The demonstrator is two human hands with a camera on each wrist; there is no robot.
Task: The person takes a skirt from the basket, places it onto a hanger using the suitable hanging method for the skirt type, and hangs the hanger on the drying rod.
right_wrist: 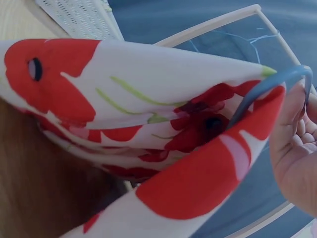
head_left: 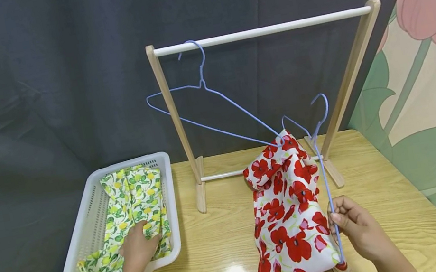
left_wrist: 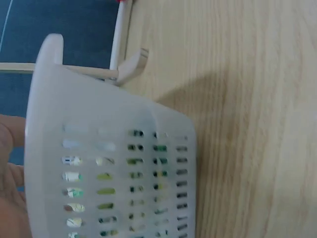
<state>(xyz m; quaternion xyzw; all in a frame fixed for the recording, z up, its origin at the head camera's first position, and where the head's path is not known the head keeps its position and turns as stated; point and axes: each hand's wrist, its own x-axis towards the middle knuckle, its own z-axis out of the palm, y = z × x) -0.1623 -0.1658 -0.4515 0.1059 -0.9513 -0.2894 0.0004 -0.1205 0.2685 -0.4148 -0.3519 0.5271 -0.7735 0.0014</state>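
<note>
1. Right hand pinches the hanger; its near end is tucked into the red cloth, just left of that hand, the nearer one.
2. Left hand, well apart, rests on lemon cloth in the basket; cannot tell whether it grips.
3. Hanger and red cloth: long axes run away from the person, hook uppermost, mouth leftward.

No text, label, brand, number or sign can be read in any of the three views.
</note>
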